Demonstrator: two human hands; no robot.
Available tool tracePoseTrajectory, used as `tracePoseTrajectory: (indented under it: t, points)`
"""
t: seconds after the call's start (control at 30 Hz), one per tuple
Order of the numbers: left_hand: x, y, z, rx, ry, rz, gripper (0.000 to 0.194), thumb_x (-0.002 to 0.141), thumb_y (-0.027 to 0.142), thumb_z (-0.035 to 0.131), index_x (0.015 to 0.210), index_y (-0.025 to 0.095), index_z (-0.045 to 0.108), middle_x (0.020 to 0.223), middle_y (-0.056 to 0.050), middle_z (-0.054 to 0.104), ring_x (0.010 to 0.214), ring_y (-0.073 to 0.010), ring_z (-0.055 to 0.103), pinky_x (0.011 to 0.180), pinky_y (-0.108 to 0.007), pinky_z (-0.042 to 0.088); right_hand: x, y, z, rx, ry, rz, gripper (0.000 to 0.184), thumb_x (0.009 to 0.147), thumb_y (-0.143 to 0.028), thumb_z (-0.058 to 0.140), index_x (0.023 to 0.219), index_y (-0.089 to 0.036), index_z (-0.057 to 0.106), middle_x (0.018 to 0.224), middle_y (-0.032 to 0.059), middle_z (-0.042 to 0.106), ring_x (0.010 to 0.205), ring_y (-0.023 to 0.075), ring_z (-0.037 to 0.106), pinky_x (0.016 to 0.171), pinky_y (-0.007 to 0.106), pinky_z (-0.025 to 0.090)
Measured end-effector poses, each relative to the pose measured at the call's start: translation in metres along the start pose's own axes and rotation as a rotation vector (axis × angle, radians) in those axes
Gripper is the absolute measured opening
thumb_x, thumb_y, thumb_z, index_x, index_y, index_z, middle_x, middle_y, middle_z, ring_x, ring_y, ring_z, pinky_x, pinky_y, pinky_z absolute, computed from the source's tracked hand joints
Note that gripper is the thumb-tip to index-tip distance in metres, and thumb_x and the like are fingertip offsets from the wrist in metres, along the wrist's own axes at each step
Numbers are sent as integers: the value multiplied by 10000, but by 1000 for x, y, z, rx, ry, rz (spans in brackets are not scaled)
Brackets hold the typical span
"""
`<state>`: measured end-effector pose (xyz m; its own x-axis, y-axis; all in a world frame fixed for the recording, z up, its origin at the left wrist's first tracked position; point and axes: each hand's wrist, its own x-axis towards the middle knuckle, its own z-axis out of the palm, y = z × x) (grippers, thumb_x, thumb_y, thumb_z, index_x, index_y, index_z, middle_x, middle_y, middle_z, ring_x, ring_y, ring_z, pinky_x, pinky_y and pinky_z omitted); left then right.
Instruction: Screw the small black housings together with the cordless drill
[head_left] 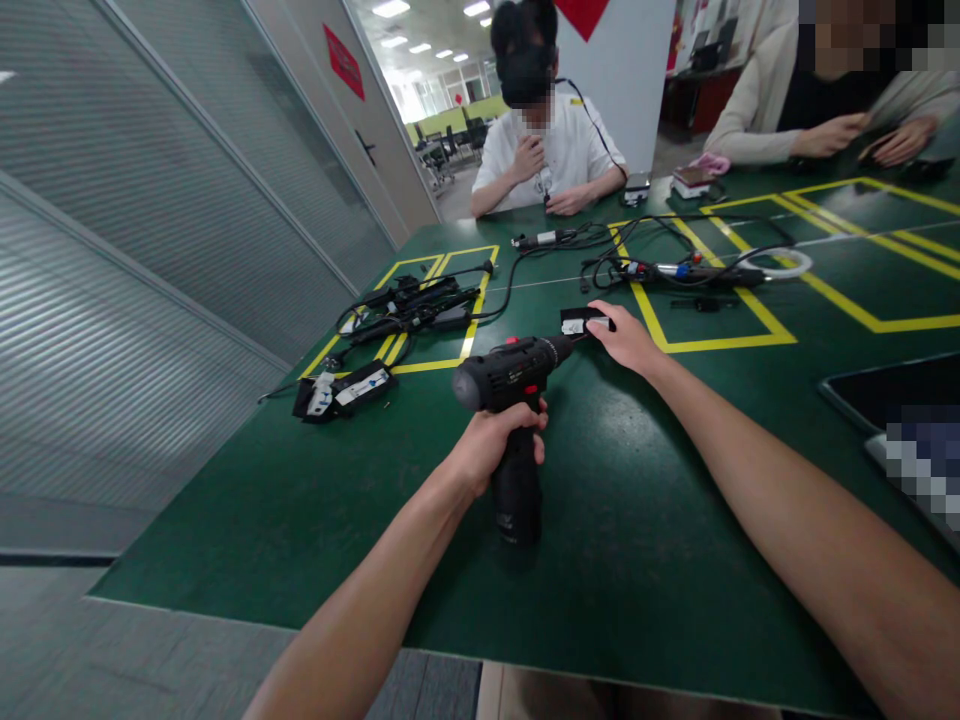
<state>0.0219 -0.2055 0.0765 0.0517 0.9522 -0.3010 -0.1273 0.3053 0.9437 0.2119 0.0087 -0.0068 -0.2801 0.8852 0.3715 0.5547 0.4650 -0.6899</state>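
My left hand (495, 445) is wrapped round the handle of a black cordless drill (517, 375) with red buttons. Its chuck points to the right and away from me, and the bit's tip reaches close to a small black block with a white label (574, 322). Whether bit and block touch, I cannot tell. Fingers and thumb of my right hand (624, 338) grip that block at its right end, holding it on or just above the green table (585, 590).
Black adapters and cables (420, 305) lie in a heap at the left, with labelled black pieces (345, 390) before it. A cable with a white ring (787, 264) lies at the right. Two people sit across the table. A dark tablet-like slab (900, 400) rests at the right edge.
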Motion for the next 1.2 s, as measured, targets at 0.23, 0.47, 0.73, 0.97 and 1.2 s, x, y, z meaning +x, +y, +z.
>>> tracePoseTrajectory:
  t: [0.23, 0.47, 0.73, 0.97, 1.2]
  points:
    - [0, 0, 0, -5, 8, -3, 215, 708, 226, 588, 896, 123, 577, 775, -14, 573, 472, -110, 574, 500, -249, 429, 0, -1, -1, -7, -6, 11, 493, 882, -399, 495, 1325, -201, 581, 1223, 141, 595, 1064, 300, 603, 955, 444, 451]
    - [-1, 1, 1, -14, 3, -1, 232, 702, 240, 603, 902, 124, 587, 775, -17, 585, 473, -108, 574, 502, -253, 434, -1, -1, -1, 11, 1, 1, 486, 880, -399, 499, 1323, -215, 580, 1239, 130, 594, 1110, 305, 585, 978, 451, 439]
    - [-1, 1, 0, -18, 5, 3, 244, 699, 242, 608, 910, 120, 587, 783, -23, 590, 474, -110, 576, 498, -249, 428, -2, -2, -2, 13, -12, 15, 494, 881, -406, 495, 1328, -213, 578, 1247, 132, 588, 1089, 304, 592, 970, 455, 442]
    - [-1, 2, 2, -21, 11, -1, 247, 693, 236, 611, 906, 112, 588, 778, -25, 590, 472, -107, 577, 498, -240, 420, 0, 0, 0, 13, 4, 11, 494, 879, -401, 502, 1326, -208, 582, 1243, 132, 589, 1090, 295, 594, 984, 446, 433]
    - [-1, 2, 0, -20, 4, 0, 247, 700, 241, 608, 911, 114, 590, 785, -28, 597, 475, -106, 576, 502, -242, 423, 0, 1, 0, 17, -1, 16, 491, 878, -412, 506, 1326, -225, 580, 1246, 121, 590, 1083, 297, 598, 979, 458, 439]
